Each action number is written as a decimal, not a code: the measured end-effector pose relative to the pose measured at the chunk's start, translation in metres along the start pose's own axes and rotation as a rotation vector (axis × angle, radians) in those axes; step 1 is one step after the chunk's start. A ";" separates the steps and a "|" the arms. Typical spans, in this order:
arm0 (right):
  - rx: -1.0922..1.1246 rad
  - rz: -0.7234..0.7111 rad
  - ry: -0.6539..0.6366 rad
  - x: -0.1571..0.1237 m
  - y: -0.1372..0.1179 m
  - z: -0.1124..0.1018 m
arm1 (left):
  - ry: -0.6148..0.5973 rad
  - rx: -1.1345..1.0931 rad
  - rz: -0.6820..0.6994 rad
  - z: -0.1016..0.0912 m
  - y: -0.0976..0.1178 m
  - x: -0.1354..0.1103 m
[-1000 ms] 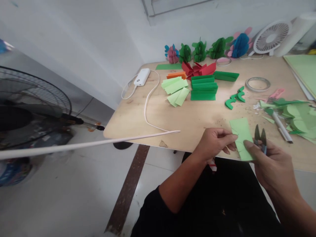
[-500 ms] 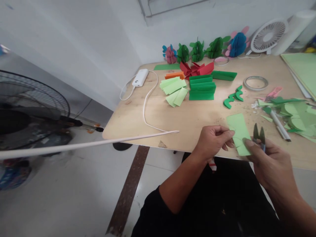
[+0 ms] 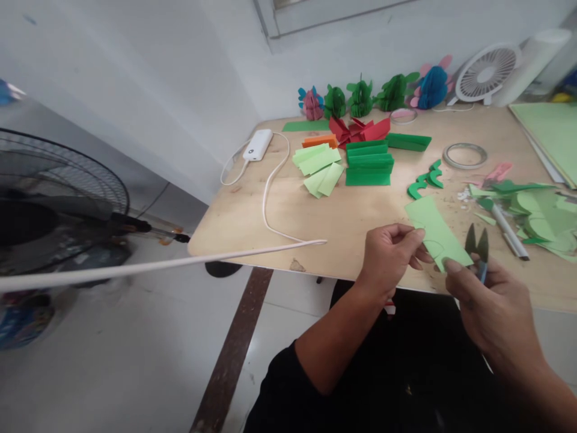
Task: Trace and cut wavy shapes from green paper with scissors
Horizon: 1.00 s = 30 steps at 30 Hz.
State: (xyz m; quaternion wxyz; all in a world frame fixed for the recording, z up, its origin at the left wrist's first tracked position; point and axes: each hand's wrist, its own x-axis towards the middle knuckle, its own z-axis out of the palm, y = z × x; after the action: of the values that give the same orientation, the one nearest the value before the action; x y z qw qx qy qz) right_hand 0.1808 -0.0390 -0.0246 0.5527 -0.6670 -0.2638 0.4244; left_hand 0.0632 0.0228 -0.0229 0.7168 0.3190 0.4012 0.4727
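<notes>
A light green paper strip (image 3: 436,227) with thin curved lines drawn on it is held above the front edge of the table. My left hand (image 3: 391,255) pinches its left edge between thumb and fingers. At the lower corner, the thumb of my right hand (image 3: 498,300) presses on the same strip. My right hand also grips a pair of scissors (image 3: 478,246), their dark blades parted and pointing away from me, beside the paper. Cut dark green paper curves (image 3: 426,179) lie just beyond the strip.
Light green strips (image 3: 318,162) and folded green paper (image 3: 369,162) lie mid-table. Scraps (image 3: 536,213), a marker (image 3: 508,228) and a tape roll (image 3: 465,155) are at the right. Paper figures (image 3: 360,99) and a small fan (image 3: 487,72) stand behind. A white cable (image 3: 265,198) crosses the left.
The light green strip has turned anticlockwise, its far end swinging left and its near corner rising to the right. Both hands keep hold of it, and the scissors remain in my right hand.
</notes>
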 end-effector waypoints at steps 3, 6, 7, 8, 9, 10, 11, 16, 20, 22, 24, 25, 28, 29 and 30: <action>0.028 0.001 0.009 -0.002 -0.001 0.001 | 0.006 -0.010 0.004 0.001 0.001 0.000; 0.046 -0.004 0.019 -0.002 -0.002 0.002 | 0.012 -0.027 0.010 0.002 0.001 -0.001; 0.054 -0.007 0.019 -0.002 -0.002 0.003 | 0.012 -0.031 0.011 0.003 0.001 -0.001; 0.062 -0.009 0.018 -0.002 -0.003 0.003 | 0.014 -0.034 0.011 0.004 0.001 -0.001; 0.068 -0.011 0.018 -0.002 -0.003 0.004 | 0.017 -0.036 0.012 0.004 0.001 -0.001; 0.072 -0.014 0.021 -0.003 -0.004 0.005 | 0.021 -0.036 0.015 0.004 0.001 -0.001; 0.074 -0.020 0.027 -0.004 -0.004 0.005 | 0.027 -0.035 0.021 0.005 0.000 -0.001; 0.042 -0.102 0.066 -0.006 -0.003 0.007 | 0.082 -0.046 0.074 0.007 0.000 -0.001; -0.061 -0.227 0.153 -0.005 0.004 0.007 | 0.120 -0.064 0.114 0.010 0.000 -0.003; -0.073 -0.261 0.154 -0.005 0.007 0.008 | 0.118 -0.064 0.120 0.011 0.000 -0.004; -0.084 -0.264 0.151 -0.005 0.007 0.009 | 0.108 -0.060 0.121 0.012 -0.001 -0.006; -0.081 -0.254 0.149 -0.006 0.006 0.010 | 0.101 -0.059 0.122 0.012 -0.001 -0.006; -0.043 -0.200 0.126 -0.007 0.003 0.012 | 0.091 -0.062 0.120 0.012 -0.001 -0.007; -0.021 -0.184 0.116 -0.008 0.002 0.013 | 0.092 -0.064 0.118 0.012 -0.001 -0.007; 0.002 -0.168 0.108 -0.008 0.001 0.013 | 0.094 -0.066 0.117 0.012 -0.001 -0.008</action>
State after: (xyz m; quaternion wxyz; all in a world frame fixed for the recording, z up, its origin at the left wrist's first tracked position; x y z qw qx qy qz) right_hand 0.1654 -0.0390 -0.0236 0.6006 -0.6637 -0.2882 0.3403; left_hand 0.0725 0.0143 -0.0159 0.6787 0.2955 0.3992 0.5410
